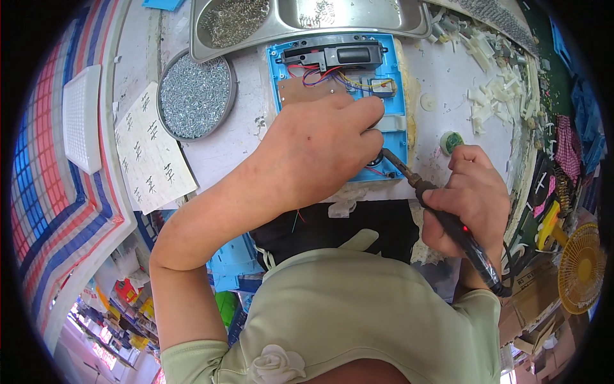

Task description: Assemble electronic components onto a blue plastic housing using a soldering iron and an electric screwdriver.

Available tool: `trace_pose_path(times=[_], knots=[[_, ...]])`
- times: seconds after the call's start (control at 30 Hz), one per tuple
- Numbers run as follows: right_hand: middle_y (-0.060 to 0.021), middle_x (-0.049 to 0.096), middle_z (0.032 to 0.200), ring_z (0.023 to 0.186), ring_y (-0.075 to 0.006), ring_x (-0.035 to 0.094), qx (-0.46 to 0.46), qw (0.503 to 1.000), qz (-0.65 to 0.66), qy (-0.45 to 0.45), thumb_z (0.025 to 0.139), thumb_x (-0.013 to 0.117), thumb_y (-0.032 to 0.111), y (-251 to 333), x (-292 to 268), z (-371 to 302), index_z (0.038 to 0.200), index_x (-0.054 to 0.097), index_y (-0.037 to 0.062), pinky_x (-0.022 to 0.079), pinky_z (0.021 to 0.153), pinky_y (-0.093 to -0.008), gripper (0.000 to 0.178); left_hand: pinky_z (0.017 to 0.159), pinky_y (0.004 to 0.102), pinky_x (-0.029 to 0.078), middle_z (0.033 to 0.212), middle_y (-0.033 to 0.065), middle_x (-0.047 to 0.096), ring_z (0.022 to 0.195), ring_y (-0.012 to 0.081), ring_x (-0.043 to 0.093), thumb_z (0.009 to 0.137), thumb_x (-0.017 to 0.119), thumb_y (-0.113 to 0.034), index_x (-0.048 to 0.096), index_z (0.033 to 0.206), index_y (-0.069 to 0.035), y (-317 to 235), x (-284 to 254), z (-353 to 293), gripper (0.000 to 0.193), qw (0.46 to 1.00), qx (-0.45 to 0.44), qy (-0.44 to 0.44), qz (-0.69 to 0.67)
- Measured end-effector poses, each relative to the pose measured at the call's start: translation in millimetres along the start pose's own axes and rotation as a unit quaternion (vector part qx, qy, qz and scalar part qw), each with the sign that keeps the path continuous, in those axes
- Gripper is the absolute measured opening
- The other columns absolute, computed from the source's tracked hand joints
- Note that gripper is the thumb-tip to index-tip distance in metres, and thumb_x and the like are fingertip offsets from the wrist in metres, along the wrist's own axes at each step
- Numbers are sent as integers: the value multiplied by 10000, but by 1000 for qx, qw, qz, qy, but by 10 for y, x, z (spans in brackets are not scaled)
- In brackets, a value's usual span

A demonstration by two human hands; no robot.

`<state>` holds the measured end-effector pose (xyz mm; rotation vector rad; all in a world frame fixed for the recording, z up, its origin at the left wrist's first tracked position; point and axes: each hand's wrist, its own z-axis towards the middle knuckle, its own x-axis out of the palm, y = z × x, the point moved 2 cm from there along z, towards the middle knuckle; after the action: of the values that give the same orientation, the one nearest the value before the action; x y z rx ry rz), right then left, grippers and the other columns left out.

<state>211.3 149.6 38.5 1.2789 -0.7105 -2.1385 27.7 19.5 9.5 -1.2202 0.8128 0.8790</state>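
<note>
Over the blue housing (398, 141), left hand (320, 147): grip hidden, I cannot tell; right of the housing, right hand (472, 195) clasps soldering iron (462, 235) well back, likely avoiding heat.

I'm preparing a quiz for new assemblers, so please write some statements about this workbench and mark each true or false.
1. The right hand grips a soldering iron. True.
2. The left hand is over the blue plastic housing. True.
3. The soldering iron points away from the housing. False: its tip is over the housing.
4. A round dish of small metal screws stands left of the housing. True.
5. The left hand touches the dish. False: it is apart from the dish.
</note>
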Motion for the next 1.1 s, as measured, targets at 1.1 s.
trace_pose_path(times=[1.1], knots=[[-21, 614, 857, 764, -120, 576, 336, 740, -164, -560, 870, 648, 43, -280, -2242, -2542, 958, 691, 29, 488, 748, -262, 98, 760, 387, 575, 1095, 135, 650, 916, 306, 690, 746, 782, -16, 716, 1039, -58, 84, -54, -201, 303, 999, 12, -35, -27]])
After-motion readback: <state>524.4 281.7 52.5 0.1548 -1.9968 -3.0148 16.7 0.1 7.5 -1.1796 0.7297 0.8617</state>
